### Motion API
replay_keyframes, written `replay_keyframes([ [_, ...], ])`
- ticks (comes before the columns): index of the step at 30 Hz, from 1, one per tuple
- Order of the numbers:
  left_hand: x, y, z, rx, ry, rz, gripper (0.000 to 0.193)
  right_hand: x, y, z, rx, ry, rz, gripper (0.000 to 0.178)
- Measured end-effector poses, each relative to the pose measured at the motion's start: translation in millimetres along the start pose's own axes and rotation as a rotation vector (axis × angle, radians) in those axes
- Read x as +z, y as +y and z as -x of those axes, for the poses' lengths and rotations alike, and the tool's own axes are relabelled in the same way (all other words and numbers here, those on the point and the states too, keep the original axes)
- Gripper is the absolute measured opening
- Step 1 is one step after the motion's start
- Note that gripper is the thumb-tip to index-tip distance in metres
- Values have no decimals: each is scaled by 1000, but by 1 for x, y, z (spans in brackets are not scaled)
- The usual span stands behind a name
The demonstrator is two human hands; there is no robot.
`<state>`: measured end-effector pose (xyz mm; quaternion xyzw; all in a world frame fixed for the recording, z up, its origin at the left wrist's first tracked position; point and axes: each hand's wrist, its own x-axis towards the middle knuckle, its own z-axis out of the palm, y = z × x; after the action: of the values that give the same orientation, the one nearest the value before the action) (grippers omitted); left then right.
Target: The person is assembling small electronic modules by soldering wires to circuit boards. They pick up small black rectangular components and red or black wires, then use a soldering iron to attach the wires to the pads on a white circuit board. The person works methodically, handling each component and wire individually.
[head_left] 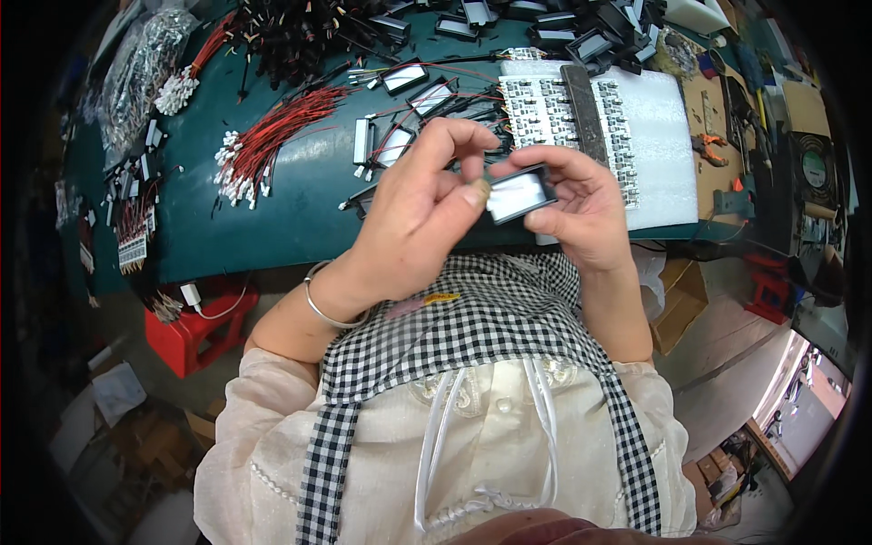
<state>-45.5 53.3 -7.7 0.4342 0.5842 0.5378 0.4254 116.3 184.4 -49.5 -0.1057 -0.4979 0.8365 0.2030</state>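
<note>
Green table (pixel 300 213), bare near front edge, left fingers (pixel 459 207) and right fingers (pixel 551 222) gripping black-framed module (pixel 520 197)

Black-rimmed rectangular case (pixel 520 196), pale face upward, slightly tilted, handheld

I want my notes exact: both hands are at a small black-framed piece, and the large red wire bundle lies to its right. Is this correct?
The side is wrong: the head view shows the red wire bundle left of the black-framed piece.
</note>
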Motion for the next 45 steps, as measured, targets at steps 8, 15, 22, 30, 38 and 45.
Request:
replay_keyframes([
  [8,6,-12,-1,283,56,-312,5,12,14,1,24,62,-34,50],
  [15,-34,11,18,264,95,-276,11,32,32,4,-157,-182,799,53],
  [22,-69,17,27,251,455,-728,7,26,6,-2,-125,30,968,40],
  [30,-67,6,10,8,379,-932,18,-46,-51,51,-197,519,1113,31],
  [38,-52,56,-25,163,198,-517,7,-244,-71,133,-171,1605,1080,47],
  [45,6,12,-96,249,29,-1029,12,-319,-90,131,399,1937,1454,82],
])
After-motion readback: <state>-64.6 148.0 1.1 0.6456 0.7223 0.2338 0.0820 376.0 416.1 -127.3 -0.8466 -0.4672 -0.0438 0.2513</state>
